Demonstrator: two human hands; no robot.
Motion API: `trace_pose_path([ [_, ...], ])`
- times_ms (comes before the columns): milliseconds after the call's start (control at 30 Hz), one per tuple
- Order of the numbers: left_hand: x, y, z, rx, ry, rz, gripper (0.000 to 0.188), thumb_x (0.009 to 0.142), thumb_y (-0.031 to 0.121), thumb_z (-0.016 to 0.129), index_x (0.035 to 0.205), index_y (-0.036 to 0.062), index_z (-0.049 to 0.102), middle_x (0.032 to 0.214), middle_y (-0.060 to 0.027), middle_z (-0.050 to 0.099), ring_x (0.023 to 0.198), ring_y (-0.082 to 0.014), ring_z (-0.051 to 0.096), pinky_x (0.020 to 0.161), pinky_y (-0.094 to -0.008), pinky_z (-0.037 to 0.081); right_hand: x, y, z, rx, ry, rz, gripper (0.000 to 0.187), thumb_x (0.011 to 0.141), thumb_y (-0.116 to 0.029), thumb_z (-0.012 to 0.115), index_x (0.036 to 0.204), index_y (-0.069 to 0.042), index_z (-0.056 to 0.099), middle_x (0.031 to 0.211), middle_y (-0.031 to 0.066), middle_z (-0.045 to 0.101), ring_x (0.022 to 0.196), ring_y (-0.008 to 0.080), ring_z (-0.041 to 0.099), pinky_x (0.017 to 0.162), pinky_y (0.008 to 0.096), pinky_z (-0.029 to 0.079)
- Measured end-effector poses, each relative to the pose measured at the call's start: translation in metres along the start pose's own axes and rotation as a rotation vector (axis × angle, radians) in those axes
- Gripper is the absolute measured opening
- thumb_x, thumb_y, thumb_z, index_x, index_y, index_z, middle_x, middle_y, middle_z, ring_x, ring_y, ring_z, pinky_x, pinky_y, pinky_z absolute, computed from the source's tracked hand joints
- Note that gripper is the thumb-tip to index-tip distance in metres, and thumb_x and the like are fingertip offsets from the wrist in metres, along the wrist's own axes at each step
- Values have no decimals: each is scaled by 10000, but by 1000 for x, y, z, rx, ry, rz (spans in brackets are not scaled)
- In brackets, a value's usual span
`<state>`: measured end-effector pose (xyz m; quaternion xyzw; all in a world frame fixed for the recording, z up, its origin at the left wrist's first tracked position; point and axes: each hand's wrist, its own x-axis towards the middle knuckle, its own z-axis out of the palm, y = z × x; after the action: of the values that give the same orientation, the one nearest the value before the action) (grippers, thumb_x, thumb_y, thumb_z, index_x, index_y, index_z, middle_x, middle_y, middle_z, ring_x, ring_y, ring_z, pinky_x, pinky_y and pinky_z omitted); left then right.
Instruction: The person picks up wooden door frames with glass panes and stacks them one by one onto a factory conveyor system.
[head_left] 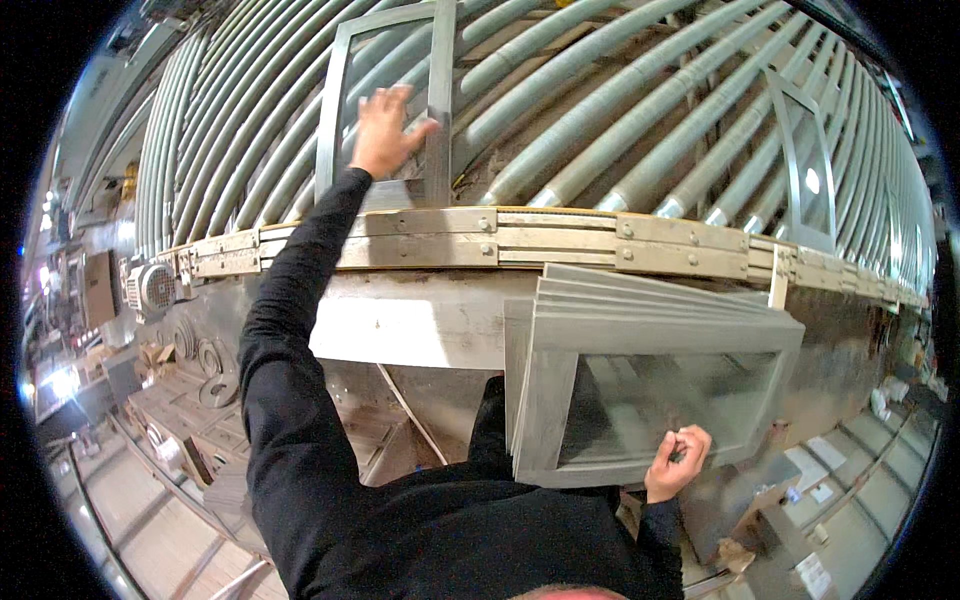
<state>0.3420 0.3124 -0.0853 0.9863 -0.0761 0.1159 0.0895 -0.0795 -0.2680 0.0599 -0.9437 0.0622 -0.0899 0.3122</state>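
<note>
Whole stack of grey frames [655, 375] beside the conveyor, just two on the rollers [560, 140] so far
Right hand [678, 462] by the stack's front pane, fingers loosely curled closed, nothing visible in them. Left hand [393, 133] spread wide over the near frame [439, 90], can't tell if touching; far frame [812, 183] lies off right.

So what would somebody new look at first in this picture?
Probably the long metal rollers sweeping across the top. Next, the stack of grey framed panels below them, right of centre, and the left hand spread out over another framed panel on the rollers, left of centre.
</note>
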Motion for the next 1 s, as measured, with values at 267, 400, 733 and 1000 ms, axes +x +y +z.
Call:
trace_pose_path([
  [267,-26,186,-39,-423,-80,59,703,1006,488,616,1485,-9,480,1507,-262,493,1466,-421,386,1234,-483,275,8,-2,-11,105,64,-29,150,943,-80,709,1003,-48,576,1048,115,614,757,164,591,631,294,508],
  [400,-93,249,-111,-607,-203,-50,647,1039,471,574,1468,-8,501,1469,-255,544,1403,-398,477,1159,-469,377,7,5,-13,174,172,-73,168,946,-56,706,1036,-43,564,1048,113,625,713,153,582,625,284,505],
  [733,-288,328,-173,-1054,-182,-641,608,1086,475,515,1429,-27,529,1303,-166,639,1158,-216,630,1008,-361,488,11,23,-49,370,78,-152,118,1022,-123,636,1059,-33,569,1071,109,636,829,183,636,765,326,538],
  [1000,-399,405,-225,-758,-506,-853,469,1014,401,681,1051,-64,641,828,-80,662,699,-138,655,604,-324,540,119,92,-130,-94,-28,-363,569,831,-217,805,1316,-81,540,1349,132,543,1244,325,550,1037,430,491],
])
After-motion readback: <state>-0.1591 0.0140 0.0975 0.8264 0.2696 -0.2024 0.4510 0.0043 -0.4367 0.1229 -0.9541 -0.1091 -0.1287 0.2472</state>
